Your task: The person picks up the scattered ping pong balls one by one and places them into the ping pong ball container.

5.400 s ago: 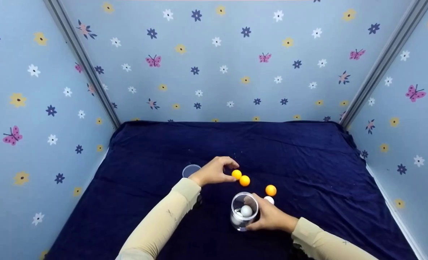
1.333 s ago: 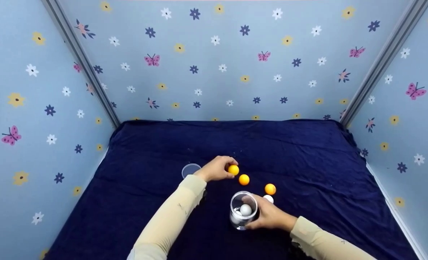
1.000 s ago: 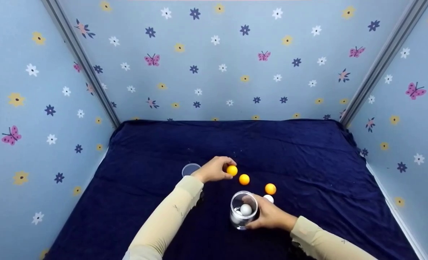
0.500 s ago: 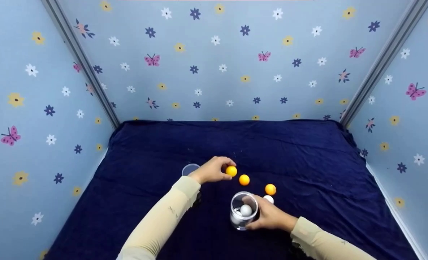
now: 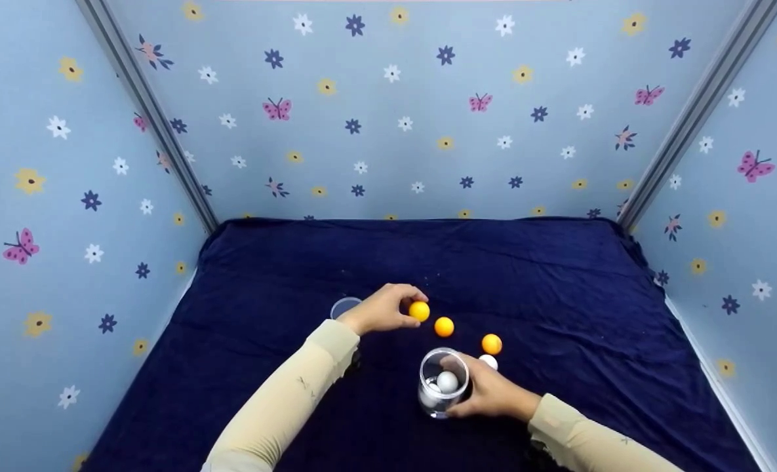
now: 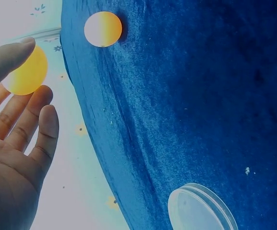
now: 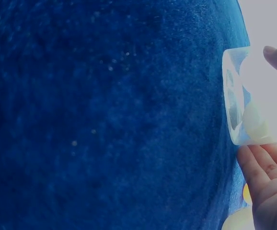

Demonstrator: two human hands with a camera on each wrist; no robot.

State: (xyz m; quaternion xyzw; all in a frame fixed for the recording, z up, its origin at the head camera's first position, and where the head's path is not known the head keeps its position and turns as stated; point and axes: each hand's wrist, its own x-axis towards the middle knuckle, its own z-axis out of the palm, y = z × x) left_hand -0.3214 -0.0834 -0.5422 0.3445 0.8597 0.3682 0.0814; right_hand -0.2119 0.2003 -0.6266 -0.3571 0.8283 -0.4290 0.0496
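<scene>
My left hand [image 5: 385, 309] pinches an orange ping-pong ball [image 5: 419, 311] between thumb and fingertips. In the left wrist view that held ball [image 6: 29, 72] shows between the thumb and the fingers. A second orange ball [image 5: 444, 326] lies on the cloth just right of it. My right hand [image 5: 490, 391] grips a clear plastic jar [image 5: 435, 412] around its side, mouth up. White balls [image 5: 447, 381] sit inside the jar. In the right wrist view the thumb and fingers lie on opposite sides of the jar [image 7: 232, 96].
Another orange ball [image 5: 492, 344] and a white ball [image 5: 488, 362] lie beyond my right hand, the white one partly hidden. A clear round lid [image 5: 345, 307] rests left of my left wrist. Dark blue cloth [image 5: 283, 262] covers the table, with patterned walls [image 5: 388, 118] around it.
My left hand has taken hold of the orange ball and parted it from its neighbour. Over the last second it shifts slightly left with the ball. My right hand and the jar stay put.
</scene>
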